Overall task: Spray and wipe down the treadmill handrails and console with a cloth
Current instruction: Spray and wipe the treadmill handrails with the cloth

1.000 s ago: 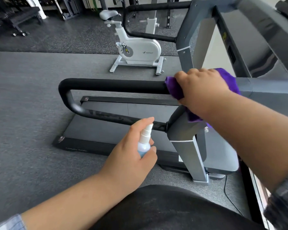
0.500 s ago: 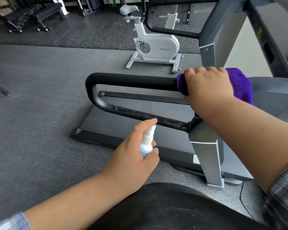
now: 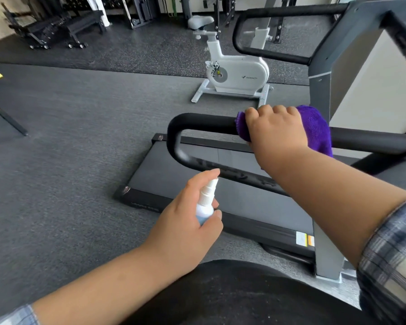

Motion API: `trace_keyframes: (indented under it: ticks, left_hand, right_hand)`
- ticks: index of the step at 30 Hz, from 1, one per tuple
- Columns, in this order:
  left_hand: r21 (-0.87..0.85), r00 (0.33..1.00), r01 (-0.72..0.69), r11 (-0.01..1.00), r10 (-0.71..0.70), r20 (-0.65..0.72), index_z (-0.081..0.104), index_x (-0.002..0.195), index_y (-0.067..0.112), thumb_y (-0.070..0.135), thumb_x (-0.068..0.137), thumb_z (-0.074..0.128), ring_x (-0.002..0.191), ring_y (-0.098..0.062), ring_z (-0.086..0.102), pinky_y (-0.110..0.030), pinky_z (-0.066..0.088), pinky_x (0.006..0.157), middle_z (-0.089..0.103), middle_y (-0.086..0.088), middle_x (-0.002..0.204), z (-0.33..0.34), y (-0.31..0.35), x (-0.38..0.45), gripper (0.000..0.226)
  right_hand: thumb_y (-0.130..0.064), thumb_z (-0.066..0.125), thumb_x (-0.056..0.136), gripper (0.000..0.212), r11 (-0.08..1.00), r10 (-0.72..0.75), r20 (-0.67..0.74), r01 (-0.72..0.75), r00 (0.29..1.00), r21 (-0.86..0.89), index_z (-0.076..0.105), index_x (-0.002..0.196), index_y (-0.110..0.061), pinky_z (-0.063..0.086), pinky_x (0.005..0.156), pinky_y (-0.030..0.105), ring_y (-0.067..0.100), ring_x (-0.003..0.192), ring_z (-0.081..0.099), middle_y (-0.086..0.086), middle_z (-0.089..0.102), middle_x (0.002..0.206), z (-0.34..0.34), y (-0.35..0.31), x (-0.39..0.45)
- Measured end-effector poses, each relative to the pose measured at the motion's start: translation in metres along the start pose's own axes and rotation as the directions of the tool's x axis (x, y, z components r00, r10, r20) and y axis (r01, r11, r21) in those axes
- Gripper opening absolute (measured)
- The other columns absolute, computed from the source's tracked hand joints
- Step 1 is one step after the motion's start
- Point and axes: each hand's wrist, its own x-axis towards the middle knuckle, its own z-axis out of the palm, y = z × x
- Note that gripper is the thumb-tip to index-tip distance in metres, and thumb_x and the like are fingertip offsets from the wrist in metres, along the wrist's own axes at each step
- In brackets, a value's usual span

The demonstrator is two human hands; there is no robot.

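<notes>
Leftward along the padded handrail [image 3: 204,124] slid the right hand [image 3: 275,131], clutching fuzzy purple cloth [image 3: 317,130]; left hand [image 3: 185,221] grips spray bottle [image 3: 205,202].

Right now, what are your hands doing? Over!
Right hand grips purple cloth around near handrail. Left hand holds spray bottle. Nothing in the way.

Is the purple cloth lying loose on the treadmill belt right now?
No. The right hand grips the purple cloth around the black handrail, above the belt.
</notes>
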Motion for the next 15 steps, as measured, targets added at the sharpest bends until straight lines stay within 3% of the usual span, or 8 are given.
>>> trace_keyframes:
  ticks: [11, 15]
  left_hand:
    - [0.003, 0.998, 0.021, 1.000, -0.020, -0.057, 0.032, 0.125, 0.065, 0.018, 0.088, 0.064, 0.095, -0.007, 0.058, -0.017, 0.046, 0.078, 0.056, 0.026, 0.106, -0.094, -0.078, 0.004, 0.067]
    - [-0.005, 1.000, 0.011, 1.000, -0.011, -0.027, 0.031, 0.126, 0.064, 0.020, 0.088, 0.062, 0.094, -0.008, 0.058, -0.027, 0.050, 0.081, 0.056, 0.024, 0.106, -0.116, -0.100, 0.010, 0.066]
  right_hand:
    - [-0.011, 0.071, 0.069, 0.058, 0.997, -0.070, 0.055, 0.072, 0.996, -0.034, 0.043, 0.119, -0.014, 0.038, 0.088, 0.041, 0.034, 0.107, 0.055, 0.010, 0.056, 0.114, -0.023, -0.126, 0.064]
    - [-0.017, 0.068, 0.078, 0.051, 0.975, -0.146, 0.126, 0.164, 0.981, -0.148, 0.048, 0.125, -0.015, 0.038, 0.090, 0.040, 0.034, 0.112, 0.053, 0.009, 0.055, 0.120, -0.030, -0.161, 0.081]
